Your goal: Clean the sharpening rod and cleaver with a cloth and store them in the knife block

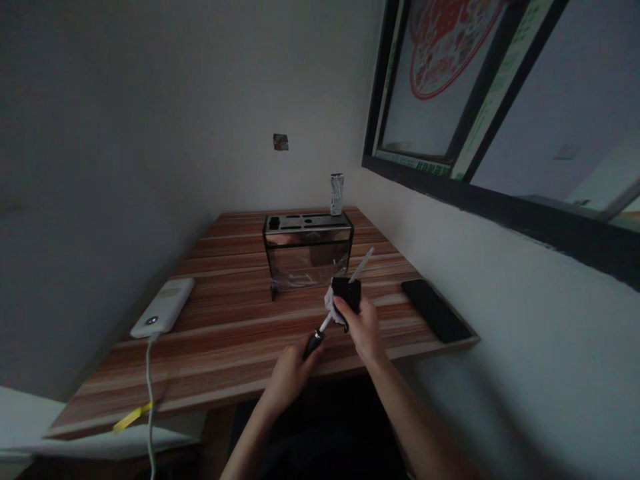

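My left hand [293, 370] is closed around the dark handle of a knife [314, 343], low over the front edge of the wooden table [225, 333]. Its pale blade [361, 265] slants up and to the right. My right hand [363, 327] is closed on a black and white cloth [343, 297] wrapped around the middle of the blade. Just behind the hands stands a shiny metal knife holder [307, 257] with slots in its top.
A white power bank [164, 307] with a white cable [149, 400] lies at the table's left. A black phone [434, 310] rests by the right wall. A small wrapped can [337, 194] stands at the back. A dark-framed window [480, 113] is at the upper right.
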`<action>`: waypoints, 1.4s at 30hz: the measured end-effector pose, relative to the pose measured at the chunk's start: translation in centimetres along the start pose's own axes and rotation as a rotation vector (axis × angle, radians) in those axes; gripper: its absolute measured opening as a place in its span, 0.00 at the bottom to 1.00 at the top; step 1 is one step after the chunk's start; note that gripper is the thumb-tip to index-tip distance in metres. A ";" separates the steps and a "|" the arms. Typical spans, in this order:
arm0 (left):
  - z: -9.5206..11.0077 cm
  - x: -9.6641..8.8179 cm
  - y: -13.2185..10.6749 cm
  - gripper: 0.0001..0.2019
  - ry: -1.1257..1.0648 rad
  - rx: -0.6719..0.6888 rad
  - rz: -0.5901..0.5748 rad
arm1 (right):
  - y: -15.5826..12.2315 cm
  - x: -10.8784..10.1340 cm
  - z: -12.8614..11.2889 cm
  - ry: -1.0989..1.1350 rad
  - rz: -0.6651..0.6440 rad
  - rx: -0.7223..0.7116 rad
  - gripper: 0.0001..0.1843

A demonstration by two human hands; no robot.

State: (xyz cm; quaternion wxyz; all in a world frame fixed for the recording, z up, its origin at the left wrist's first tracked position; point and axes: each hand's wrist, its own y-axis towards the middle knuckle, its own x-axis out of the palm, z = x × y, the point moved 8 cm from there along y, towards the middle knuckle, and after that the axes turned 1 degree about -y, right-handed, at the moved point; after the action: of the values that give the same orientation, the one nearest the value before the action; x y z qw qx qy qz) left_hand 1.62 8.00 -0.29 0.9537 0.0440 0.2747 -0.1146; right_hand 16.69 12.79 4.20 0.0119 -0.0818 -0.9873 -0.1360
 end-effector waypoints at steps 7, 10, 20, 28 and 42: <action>-0.3 -0.2 -0.1 0.16 -0.039 -0.003 0.026 | -3.1 2.3 0.5 -0.074 -0.086 0.024 0.21; -0.3 -0.1 -0.1 0.16 -0.032 0.000 0.015 | -3.3 2.3 0.6 -0.057 -0.084 0.037 0.20; -0.1 0.1 0.1 0.15 -0.028 0.004 0.000 | -2.8 1.7 0.3 -0.012 -0.092 0.056 0.18; 0.3 0.2 0.1 0.14 0.044 -0.005 -0.021 | -0.2 -0.9 0.1 -0.010 -0.013 0.007 0.18; 0.5 0.3 -0.1 0.15 0.089 0.009 -0.025 | 5.4 -6.3 -3.2 0.065 0.146 -0.101 0.18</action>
State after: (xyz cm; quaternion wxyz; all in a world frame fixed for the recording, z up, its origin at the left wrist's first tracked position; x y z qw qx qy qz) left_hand 2.11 7.72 0.02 0.9388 0.0496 0.3167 -0.1258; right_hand 23.80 16.01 8.46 0.0496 -0.1498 -0.9696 -0.1869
